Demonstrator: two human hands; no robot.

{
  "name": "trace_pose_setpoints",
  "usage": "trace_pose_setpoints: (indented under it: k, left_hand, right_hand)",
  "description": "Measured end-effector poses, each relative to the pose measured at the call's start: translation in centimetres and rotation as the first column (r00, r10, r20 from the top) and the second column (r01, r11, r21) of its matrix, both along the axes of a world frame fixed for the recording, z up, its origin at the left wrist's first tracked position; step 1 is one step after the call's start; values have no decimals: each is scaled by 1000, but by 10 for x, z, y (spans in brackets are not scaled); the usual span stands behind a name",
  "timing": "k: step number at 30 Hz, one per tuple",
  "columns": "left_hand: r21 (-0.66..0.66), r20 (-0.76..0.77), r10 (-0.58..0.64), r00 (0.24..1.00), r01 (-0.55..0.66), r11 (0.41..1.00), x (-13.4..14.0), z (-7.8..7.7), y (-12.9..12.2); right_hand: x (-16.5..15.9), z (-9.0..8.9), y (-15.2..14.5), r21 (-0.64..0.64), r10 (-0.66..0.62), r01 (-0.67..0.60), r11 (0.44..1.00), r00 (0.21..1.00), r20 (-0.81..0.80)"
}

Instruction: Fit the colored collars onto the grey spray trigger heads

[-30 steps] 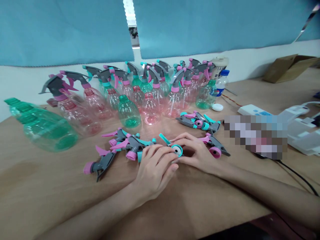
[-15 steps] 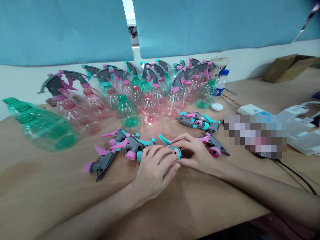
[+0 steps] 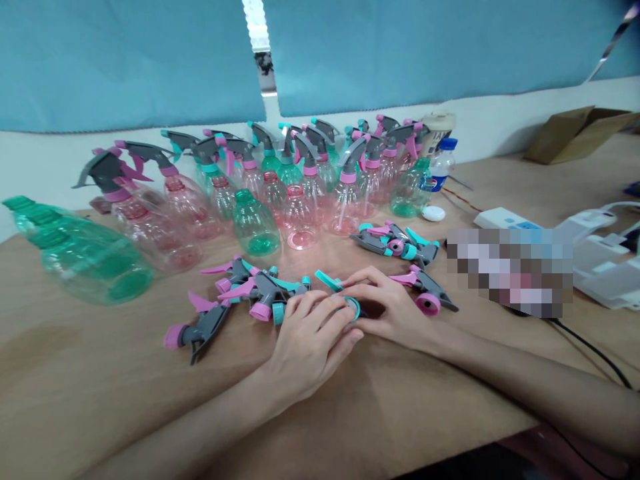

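Note:
Between my two hands is a grey spray trigger head with a teal lever and a teal collar, its collar opening facing me. My right hand grips its body, the fingers curled around it. Over the collar's opening lie the bent fingers of my left hand, closed on it; part of the collar is covered. Just left of my left hand lies a pile of loose spray trigger heads, pink and teal. One more trigger head with a pink collar rests beside my right hand.
Behind stand several pink and green spray bottles, some topped with trigger heads, some bare. Green bottles lie at left. More trigger heads lie ahead. At right are a power strip, chargers and a cardboard box.
My left fingers have shifted slightly over the collar's opening, covering more of it. My right hand keeps its hold, and the view has drifted a little.

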State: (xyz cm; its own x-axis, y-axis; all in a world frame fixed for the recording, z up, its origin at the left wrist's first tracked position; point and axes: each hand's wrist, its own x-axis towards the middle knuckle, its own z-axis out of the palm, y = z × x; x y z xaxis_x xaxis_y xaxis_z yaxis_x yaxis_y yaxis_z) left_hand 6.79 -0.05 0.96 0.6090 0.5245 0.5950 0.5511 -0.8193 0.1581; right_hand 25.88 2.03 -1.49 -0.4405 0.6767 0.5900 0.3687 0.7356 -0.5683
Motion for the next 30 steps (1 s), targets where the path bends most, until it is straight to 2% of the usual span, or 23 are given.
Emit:
trace_pose_setpoints:
  k: [15, 22, 30]
  left_hand:
    - [-95, -8, -27, 1000, 26, 995, 0, -1, -2]
    - [-51, -28, -12, 1000, 10, 999, 2, -2, -3]
    - [-16, -15, -9, 1000, 9, 1000, 0, -1, 1]
  right_hand:
    - [-2, 2, -1, 24, 6, -6, 1000, 1000, 18]
    - [-1, -2, 0, 41, 21, -23, 999, 998, 53]
    - [0, -2, 1, -39, -26, 26, 999, 1000, 10]
